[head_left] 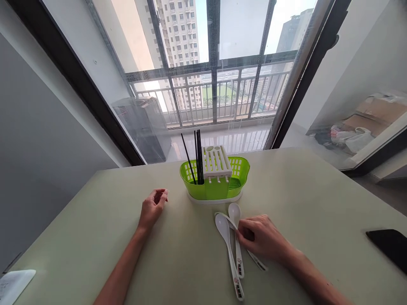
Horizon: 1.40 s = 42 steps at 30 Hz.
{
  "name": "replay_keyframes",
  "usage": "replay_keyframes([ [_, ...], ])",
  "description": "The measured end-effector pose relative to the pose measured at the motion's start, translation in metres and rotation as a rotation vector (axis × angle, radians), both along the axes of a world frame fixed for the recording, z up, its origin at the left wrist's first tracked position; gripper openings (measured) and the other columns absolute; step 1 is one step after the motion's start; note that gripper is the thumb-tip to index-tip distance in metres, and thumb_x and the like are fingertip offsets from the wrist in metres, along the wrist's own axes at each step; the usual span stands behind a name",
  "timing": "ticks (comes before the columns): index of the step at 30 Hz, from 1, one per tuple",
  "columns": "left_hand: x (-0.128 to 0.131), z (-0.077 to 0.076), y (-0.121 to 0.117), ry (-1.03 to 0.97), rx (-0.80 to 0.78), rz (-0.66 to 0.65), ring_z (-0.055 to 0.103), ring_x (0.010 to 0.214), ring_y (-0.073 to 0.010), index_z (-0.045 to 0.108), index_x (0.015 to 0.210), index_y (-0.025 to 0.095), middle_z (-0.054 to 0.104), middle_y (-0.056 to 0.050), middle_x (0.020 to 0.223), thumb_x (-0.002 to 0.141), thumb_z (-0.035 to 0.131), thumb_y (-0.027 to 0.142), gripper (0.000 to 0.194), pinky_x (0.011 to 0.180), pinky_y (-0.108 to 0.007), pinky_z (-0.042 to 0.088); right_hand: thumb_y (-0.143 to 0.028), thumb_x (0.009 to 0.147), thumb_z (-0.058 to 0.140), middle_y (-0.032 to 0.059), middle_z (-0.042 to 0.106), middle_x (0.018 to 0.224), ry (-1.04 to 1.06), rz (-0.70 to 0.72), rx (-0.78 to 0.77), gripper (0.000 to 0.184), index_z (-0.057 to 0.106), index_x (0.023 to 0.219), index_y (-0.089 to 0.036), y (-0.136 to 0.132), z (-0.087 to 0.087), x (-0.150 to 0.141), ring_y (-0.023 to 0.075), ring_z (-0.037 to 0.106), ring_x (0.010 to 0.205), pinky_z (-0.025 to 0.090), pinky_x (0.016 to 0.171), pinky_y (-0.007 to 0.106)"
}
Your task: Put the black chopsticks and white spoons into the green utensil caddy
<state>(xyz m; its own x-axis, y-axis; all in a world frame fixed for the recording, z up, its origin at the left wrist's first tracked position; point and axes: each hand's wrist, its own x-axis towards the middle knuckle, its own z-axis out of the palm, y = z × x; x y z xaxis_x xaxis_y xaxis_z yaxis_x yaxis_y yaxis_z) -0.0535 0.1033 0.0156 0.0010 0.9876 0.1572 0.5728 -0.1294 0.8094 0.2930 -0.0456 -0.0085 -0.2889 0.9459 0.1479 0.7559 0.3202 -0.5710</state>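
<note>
My right hand (262, 237) is closed on a white spoon (257, 260) with its fingers around the middle of the handle, which hides part of it. That spoon lies across another white spoon (234, 209), and a third white spoon (223, 222) rests beside them, printed marks on its handle end. My left hand (154, 207) rests on the table, fingers curled in and thumb against them, with nothing visible in it. Beyond both hands stands a green utensil basket (218, 192) with a white slotted rack (217, 161) on top. Several black chopsticks (199, 159) stand in its left compartment.
The pale green table (178, 262) ends at a far edge near the glass doors (213, 63). A black phone-like object (389, 248) lies at the right edge, and a white object (17, 284) at the lower left. Bags and a cardboard box (381, 110) are beyond the glass.
</note>
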Motion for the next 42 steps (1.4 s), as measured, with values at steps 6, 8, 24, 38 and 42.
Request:
replay_keyframes([
  [6, 0.015, 0.005, -0.013, -0.186, -0.007, 0.012, 0.047, 0.053, -0.0111, 0.063, 0.101, 0.016, 0.06, 0.003, 0.072, 0.084, 0.063, 0.063, 0.05, 0.052, -0.023, 0.038, -0.035, 0.093, 0.053, -0.0044, 0.048, 0.055, 0.089, -0.105, -0.02, 0.035, 0.048, 0.061, -0.021, 0.003, -0.004, 0.0, 0.0104, 0.038, 0.053, 0.027, 0.059, 0.027],
  [8, 0.026, 0.007, -0.025, -0.233, -0.017, -0.011, 0.047, 0.054, -0.0111, 0.061, 0.102, 0.016, 0.059, 0.003, 0.07, 0.087, 0.062, 0.062, 0.048, 0.052, -0.023, 0.039, -0.04, 0.095, 0.051, -0.0054, 0.043, 0.055, 0.132, -0.123, -0.034, 0.038, 0.05, 0.063, -0.021, 0.004, -0.005, 0.001, 0.0102, 0.035, 0.053, 0.027, 0.059, 0.027],
  [24, 0.149, 0.051, -0.084, 0.065, -0.216, -0.647, 0.058, 0.061, -0.0134, 0.065, 0.099, 0.019, 0.072, -0.001, 0.078, 0.097, 0.053, 0.05, 0.033, 0.058, -0.024, 0.045, -0.07, 0.086, 0.059, -0.0055, 0.036, 0.06, 0.699, -0.004, -0.44, 0.055, 0.049, 0.063, -0.02, 0.001, 0.007, 0.015, 0.0099, 0.031, 0.057, 0.024, 0.051, 0.025],
  [38, 0.045, 0.12, -0.083, -0.259, -0.27, -0.351, 0.051, 0.05, -0.0126, 0.065, 0.095, 0.019, 0.065, -0.002, 0.07, 0.093, 0.056, 0.061, 0.044, 0.053, -0.029, 0.048, -0.063, 0.094, 0.053, -0.0047, 0.049, 0.058, 0.962, -0.044, -0.482, 0.045, 0.057, 0.078, -0.021, 0.001, 0.011, 0.016, 0.0111, 0.037, 0.053, 0.029, 0.053, 0.026],
  [42, 0.019, 0.139, -0.075, -0.22, 0.036, -0.029, 0.058, 0.055, -0.0135, 0.064, 0.106, 0.019, 0.072, -0.006, 0.094, 0.094, 0.055, 0.058, 0.042, 0.05, -0.028, 0.05, -0.061, 0.096, 0.053, -0.0048, 0.049, 0.058, 0.98, -0.043, -0.485, 0.045, 0.056, 0.077, -0.02, 0.0, 0.008, 0.016, 0.0105, 0.036, 0.054, 0.028, 0.054, 0.026],
])
